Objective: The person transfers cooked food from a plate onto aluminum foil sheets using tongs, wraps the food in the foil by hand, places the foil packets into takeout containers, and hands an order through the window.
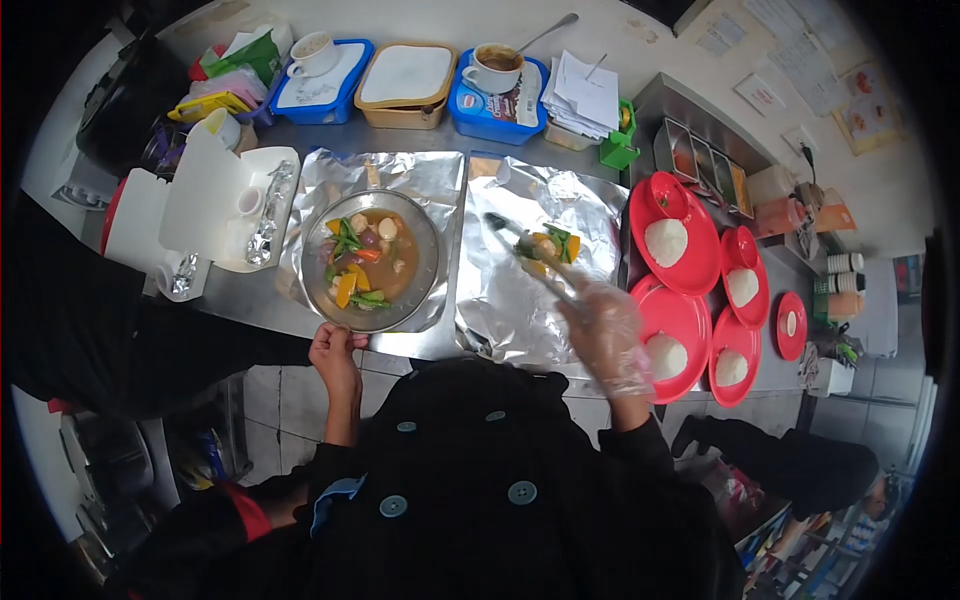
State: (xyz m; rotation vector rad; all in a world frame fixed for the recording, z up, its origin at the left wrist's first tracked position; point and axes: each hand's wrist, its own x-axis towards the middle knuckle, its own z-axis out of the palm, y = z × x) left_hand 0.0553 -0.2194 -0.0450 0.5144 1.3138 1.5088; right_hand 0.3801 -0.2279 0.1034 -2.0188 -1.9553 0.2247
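Note:
My left hand [338, 350] is closed at the near rim of a round metal pan [433, 262], which sits on a foil sheet [322, 172]. In the pan lie vegetables and round pale pieces in brown sauce [372, 255]. My right hand [608, 330], in a clear plastic glove and blurred by motion, grips tongs [548, 275]. Their tips are over a second foil sheet [510, 320], beside a small heap of green and orange vegetables [556, 245].
Red plates [690, 225] with rice mounds stand on the right. Open white boxes [225, 215] are at left. Along the back are tubs [405, 75], cups [497, 68], papers [580, 95] and metal containers [700, 160]. Other people's dark-clothed bodies [80, 300] show at both sides.

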